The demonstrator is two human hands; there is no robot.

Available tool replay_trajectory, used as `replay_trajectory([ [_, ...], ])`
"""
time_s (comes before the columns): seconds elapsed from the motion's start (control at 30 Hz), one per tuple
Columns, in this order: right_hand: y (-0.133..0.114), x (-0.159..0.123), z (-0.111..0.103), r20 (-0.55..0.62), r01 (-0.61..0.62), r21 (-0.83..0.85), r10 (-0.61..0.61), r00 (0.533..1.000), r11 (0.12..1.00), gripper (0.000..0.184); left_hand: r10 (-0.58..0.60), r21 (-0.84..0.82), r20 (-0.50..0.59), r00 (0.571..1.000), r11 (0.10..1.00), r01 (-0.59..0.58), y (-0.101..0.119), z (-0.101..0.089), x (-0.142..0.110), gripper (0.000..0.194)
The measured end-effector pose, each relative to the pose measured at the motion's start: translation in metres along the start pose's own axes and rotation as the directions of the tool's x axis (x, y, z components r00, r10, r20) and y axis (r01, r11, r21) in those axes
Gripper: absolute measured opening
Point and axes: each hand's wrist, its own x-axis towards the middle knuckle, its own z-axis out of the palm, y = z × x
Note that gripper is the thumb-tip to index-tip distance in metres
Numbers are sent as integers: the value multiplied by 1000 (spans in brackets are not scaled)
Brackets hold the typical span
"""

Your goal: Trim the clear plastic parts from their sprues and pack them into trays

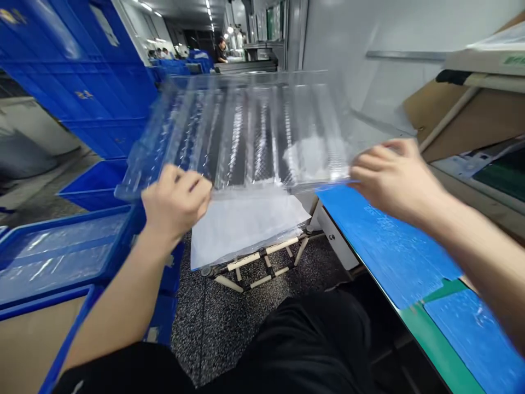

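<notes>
A clear plastic tray (256,131) with long ridged channels hangs in the air before me, blurred a little by motion. My left hand (177,198) is closed on its near left edge. At the near right corner, my right hand (389,171) grips the same tray with fingers curled over the rim. Beneath the tray lies a stack of white sheets (246,224), partly covered by it. Those sheets rest on a low rack of cream pipes (262,260) with black joints.
Stacked blue crates (110,93) rise at the left, with an open blue bin (96,186) below. Another blue bin (69,246) holds clear plastic. On the right, blue sheets (381,235) cover a green-topped bench (426,328). A person (221,50) is in the background.
</notes>
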Motion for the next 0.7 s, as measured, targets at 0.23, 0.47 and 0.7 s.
replay_trajectory([
  [0.23, -116, 29, 178, 217, 57, 299, -126, 968, 953, 15, -207, -65, 291, 934, 970, 235, 63, 76, -150, 19],
  [0.47, -162, -15, 259, 369, -7, 456, -182, 911, 890, 35, 10, -257, 536, 844, 954, 152, 88, 119, -205, 20],
  [0.7, -159, -26, 268, 418, -73, 550, -199, 886, 832, 37, 164, -395, 640, 751, 908, 138, 70, 128, -215, 38],
])
